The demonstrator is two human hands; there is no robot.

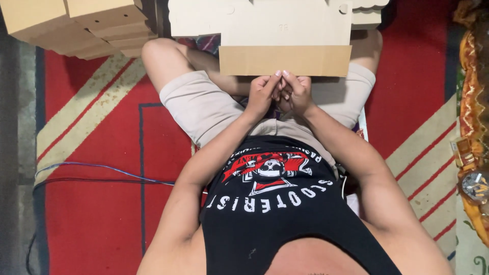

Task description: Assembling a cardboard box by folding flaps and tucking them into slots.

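Hands meet at the centre of the view, just above a seated person's lap, seen from a head camera looking straight down. The left hand [262, 94] and the right hand [294, 93] press together, fingers curled narrow, fingertips touching the near edge of a flat cardboard box blank [285, 60]. Whether either hand truly pinches that edge cannot be told; the fingers hide the contact.

The blank lies across the person's knees at 12 o'clock from the hands. Its nearest panel is brown; the panels beyond it, toward the top of the view, are paler cream, with cut tabs and a rounded slot showing.

At 10 o'clock, well apart from the hands, sits a stack of folded cardboard boxes [84, 25], tan, leaning on one another on the floor.

The person wears beige shorts [204, 107] and a black sleeveless shirt [275, 219] with a red and white printed design. Bare forearms run from 6 o'clock up to the hands.

Beneath lies a red carpet [97, 224] with cream stripes. A thin blue cable [102, 170] crosses it at 8 o'clock. At 3 o'clock, along the edge, sit gold patterned cloth [471, 91] and small cluttered items, too blurred to name.
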